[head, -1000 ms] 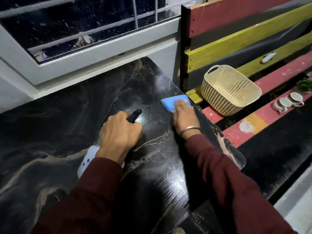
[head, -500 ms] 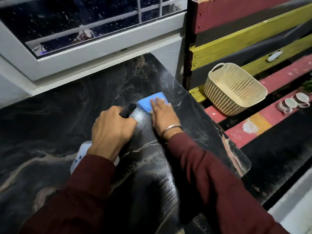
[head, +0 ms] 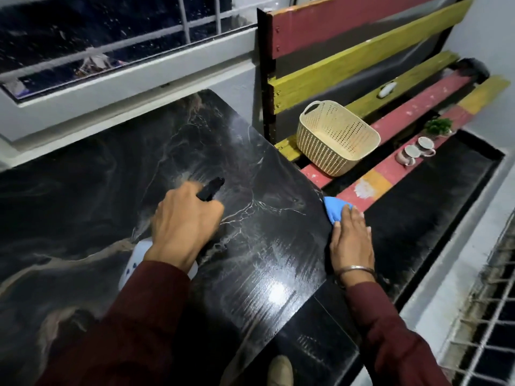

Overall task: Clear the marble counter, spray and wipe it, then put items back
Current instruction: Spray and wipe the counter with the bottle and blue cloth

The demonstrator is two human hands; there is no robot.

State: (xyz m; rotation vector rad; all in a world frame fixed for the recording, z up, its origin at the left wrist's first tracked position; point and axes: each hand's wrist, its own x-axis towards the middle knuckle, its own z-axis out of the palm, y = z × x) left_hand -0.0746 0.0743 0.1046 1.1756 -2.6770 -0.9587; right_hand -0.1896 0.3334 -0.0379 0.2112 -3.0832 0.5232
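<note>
The black marble counter [head: 111, 190] fills the left side below a window [head: 111, 37]. Beside it stands a painted slatted bench [head: 362, 57] carrying a cream basket [head: 334, 140] and two cups [head: 418, 151]. The left hand [head: 184, 227] grips a white spray bottle [head: 136, 260], fingers curled round its black nozzle. The right hand [head: 352, 240], fingers straight and together, presses a blue cloth [head: 334, 210] at the counter's right edge.
</note>
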